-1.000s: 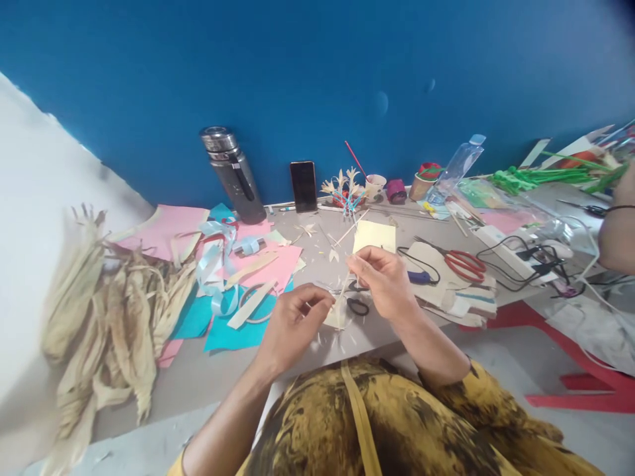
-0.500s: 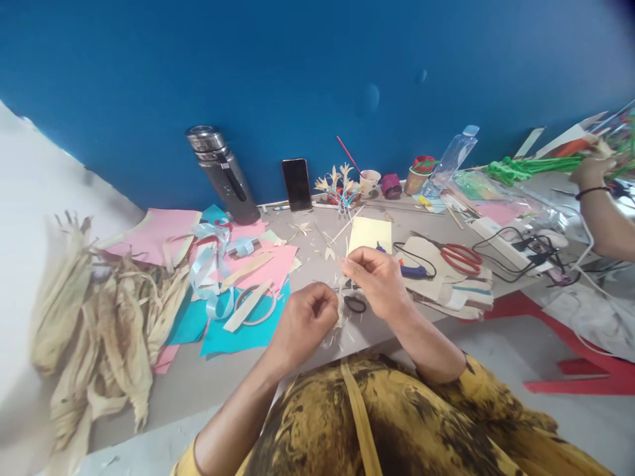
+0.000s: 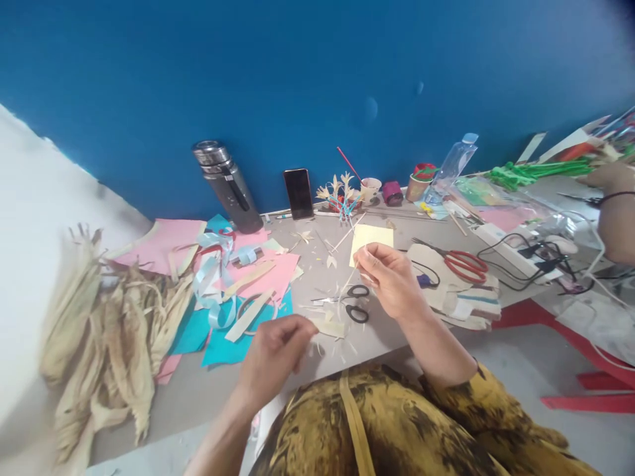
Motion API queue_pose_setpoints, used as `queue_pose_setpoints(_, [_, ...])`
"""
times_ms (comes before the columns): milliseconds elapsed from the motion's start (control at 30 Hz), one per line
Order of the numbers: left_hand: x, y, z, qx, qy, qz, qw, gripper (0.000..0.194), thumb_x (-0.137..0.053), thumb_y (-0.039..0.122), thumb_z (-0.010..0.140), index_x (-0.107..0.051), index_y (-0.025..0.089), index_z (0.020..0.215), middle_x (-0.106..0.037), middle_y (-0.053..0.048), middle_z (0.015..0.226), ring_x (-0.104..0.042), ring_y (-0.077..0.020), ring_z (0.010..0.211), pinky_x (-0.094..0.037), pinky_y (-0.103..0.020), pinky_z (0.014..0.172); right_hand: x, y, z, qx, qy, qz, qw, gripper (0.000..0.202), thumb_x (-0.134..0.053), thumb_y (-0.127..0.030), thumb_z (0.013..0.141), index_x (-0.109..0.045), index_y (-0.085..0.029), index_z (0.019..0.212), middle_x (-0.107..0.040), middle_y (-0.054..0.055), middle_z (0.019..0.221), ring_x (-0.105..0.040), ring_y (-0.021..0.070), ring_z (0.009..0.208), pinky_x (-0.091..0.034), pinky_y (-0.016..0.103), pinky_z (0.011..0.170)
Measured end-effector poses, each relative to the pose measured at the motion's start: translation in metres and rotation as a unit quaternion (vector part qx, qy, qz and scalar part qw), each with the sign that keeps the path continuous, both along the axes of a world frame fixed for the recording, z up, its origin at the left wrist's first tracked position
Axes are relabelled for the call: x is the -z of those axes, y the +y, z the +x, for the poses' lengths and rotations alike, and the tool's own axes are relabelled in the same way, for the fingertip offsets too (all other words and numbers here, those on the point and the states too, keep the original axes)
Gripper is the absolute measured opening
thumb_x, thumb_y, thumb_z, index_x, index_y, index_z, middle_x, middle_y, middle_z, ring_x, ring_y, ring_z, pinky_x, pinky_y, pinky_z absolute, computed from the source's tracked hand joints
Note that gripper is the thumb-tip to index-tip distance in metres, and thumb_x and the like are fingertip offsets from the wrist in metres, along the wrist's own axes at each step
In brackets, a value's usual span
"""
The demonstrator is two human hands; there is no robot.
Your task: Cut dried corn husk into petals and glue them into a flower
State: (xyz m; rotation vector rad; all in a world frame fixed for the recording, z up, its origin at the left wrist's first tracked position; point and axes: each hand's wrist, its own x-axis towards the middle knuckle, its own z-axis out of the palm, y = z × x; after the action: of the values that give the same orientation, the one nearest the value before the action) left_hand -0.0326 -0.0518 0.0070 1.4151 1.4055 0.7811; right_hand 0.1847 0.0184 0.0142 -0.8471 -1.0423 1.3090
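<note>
My right hand [image 3: 389,277] is closed in a pinch around a thin pale stem [image 3: 348,283], which slants down to the left from the fingertips. Lower and to the left, my left hand [image 3: 275,354] has its fingers curled in; anything held there is too fine to make out. Just beyond its fingertips a piece of corn husk [image 3: 331,328] lies on the table. Black-handled scissors [image 3: 357,313] rest between my hands, among pale scraps. A yellow paper sheet [image 3: 373,237] lies behind my right hand. Further back is a bunch of small husk flowers [image 3: 342,192] with blue stems.
Dried corn husks [image 3: 119,350] heap at the left, beside pink and blue paper [image 3: 225,344] and light-blue ribbon [image 3: 211,277]. A flask [image 3: 231,192] and a phone [image 3: 298,194] stand by the wall. Red-handled scissors [image 3: 465,266] lie on gloves [image 3: 461,297]. Another person's hand [image 3: 612,178] is at far right.
My left hand has moved down and left, away from my right hand. My right hand has shifted slightly right, still pinching the stem. The black-handled scissors now show more fully.
</note>
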Motion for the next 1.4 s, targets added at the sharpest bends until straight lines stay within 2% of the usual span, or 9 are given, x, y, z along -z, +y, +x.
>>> queue_pose_setpoints(100, [-0.003, 0.013, 0.020, -0.012, -0.142, -0.003, 0.990, 0.040, -0.050, 0.049, 0.092, -0.071, 0.015, 0.086, -0.063, -0.002, 0.059, -0.055, -0.0137, 0.054, -0.044, -0.027, 0.057, 0.004, -0.006, -0.007, -0.014, -0.015, -0.005, 1.000, 0.032, -0.077, -0.047, 0.079, -0.067, -0.017, 0.074, -0.055, -0.002, 0.064, -0.031, 0.0059, 0.048, -0.021, 0.023, 0.045])
queue_pose_setpoints(233, [-0.005, 0.028, 0.042, 0.047, -0.285, -0.078, 0.954, 0.036, -0.066, 0.046, 0.084, -0.074, 0.012, 0.090, -0.069, -0.006, 0.070, -0.060, -0.0146, 0.061, -0.044, -0.026, 0.057, 0.009, -0.012, -0.008, -0.002, -0.073, -0.002, 0.997, 0.032, -0.074, -0.046, 0.082, -0.067, -0.016, 0.074, -0.051, -0.003, 0.058, -0.034, 0.0069, 0.049, -0.022, 0.022, 0.045])
queue_pose_setpoints(467, [-0.003, 0.031, 0.047, 0.063, -0.312, -0.145, 0.937, 0.029, -0.078, 0.039, 0.074, -0.073, 0.012, 0.081, -0.062, -0.001, 0.059, -0.054, -0.0105, 0.053, -0.040, -0.024, 0.055, 0.011, -0.017, -0.003, -0.007, -0.023, -0.032, 0.999, 0.030, -0.076, -0.047, 0.080, -0.071, -0.017, 0.080, -0.059, -0.001, 0.066, -0.033, 0.0060, 0.048, -0.022, 0.022, 0.043])
queue_pose_setpoints(633, [-0.003, 0.030, 0.046, 0.076, -0.329, -0.161, 0.927, 0.028, -0.078, 0.039, 0.075, -0.072, 0.013, 0.082, -0.061, 0.000, 0.060, -0.054, -0.0103, 0.055, -0.040, -0.024, 0.058, 0.013, -0.021, -0.001, -0.138, -0.013, -0.051, 0.989, 0.034, -0.075, -0.050, 0.080, -0.075, -0.017, 0.088, -0.063, 0.001, 0.068, -0.045, 0.0086, 0.050, -0.031, 0.021, 0.043])
queue_pose_setpoints(833, [0.000, 0.028, 0.045, 0.105, -0.324, -0.174, 0.924, 0.028, -0.080, 0.038, 0.073, -0.071, 0.012, 0.078, -0.062, -0.001, 0.058, -0.053, -0.0104, 0.052, -0.040, -0.025, 0.057, 0.012, -0.018, 0.000, -0.067, -0.050, -0.059, 0.995, 0.035, -0.084, -0.047, 0.069, -0.073, -0.015, 0.067, -0.065, 0.003, 0.068, -0.042, 0.0081, 0.050, -0.028, 0.022, 0.042])
queue_pose_setpoints(967, [0.001, 0.025, 0.045, 0.106, -0.323, -0.181, 0.923, 0.028, -0.079, 0.039, 0.074, -0.072, 0.012, 0.078, -0.059, -0.001, 0.056, -0.051, -0.0105, 0.052, -0.040, -0.026, 0.058, 0.013, -0.017, -0.003, -0.058, -0.011, -0.068, 0.996, 0.043, -0.090, -0.044, 0.059, -0.058, -0.016, 0.052, -0.054, -0.002, 0.058, -0.038, 0.0078, 0.049, -0.026, 0.023, 0.044])
queue_pose_setpoints(1167, [0.005, 0.025, 0.045, 0.147, -0.310, -0.182, 0.922, 0.029, -0.075, 0.043, 0.077, -0.073, 0.014, 0.080, -0.056, 0.000, 0.053, -0.050, -0.0116, 0.052, -0.041, -0.027, 0.059, 0.022, -0.020, -0.006, -0.044, -0.011, -0.072, 0.996, 0.048, -0.091, -0.045, 0.058, -0.051, -0.018, 0.052, -0.044, -0.005, 0.050, -0.030, 0.0075, 0.047, -0.019, 0.023, 0.043])
queue_pose_setpoints(1333, [-0.001, 0.029, 0.032, 0.230, -0.141, -0.083, 0.959, 0.019, -0.071, 0.035, 0.079, -0.076, 0.017, 0.079, -0.071, -0.007, 0.077, -0.062, -0.0183, 0.073, -0.045, -0.029, 0.071, 0.024, -0.018, -0.004, -0.048, 0.034, -0.077, 0.995, 0.051, -0.090, -0.045, 0.061, -0.048, -0.018, 0.053, -0.041, -0.007, 0.053, -0.028, 0.0059, 0.048, -0.018, 0.022, 0.045])
queue_pose_setpoints(1400, [-0.004, 0.030, 0.025, 0.200, -0.044, -0.012, 0.979, 0.014, -0.070, 0.031, 0.078, -0.076, 0.020, 0.073, -0.073, -0.007, 0.088, -0.063, -0.0207, 0.082, -0.046, -0.029, 0.075, 0.023, -0.017, -0.003, -0.044, 0.049, -0.081, 0.995, 0.052, -0.090, -0.046, 0.060, -0.047, -0.018, 0.053, -0.040, -0.007, 0.053, -0.027, 0.0055, 0.048, -0.018, 0.022, 0.045])
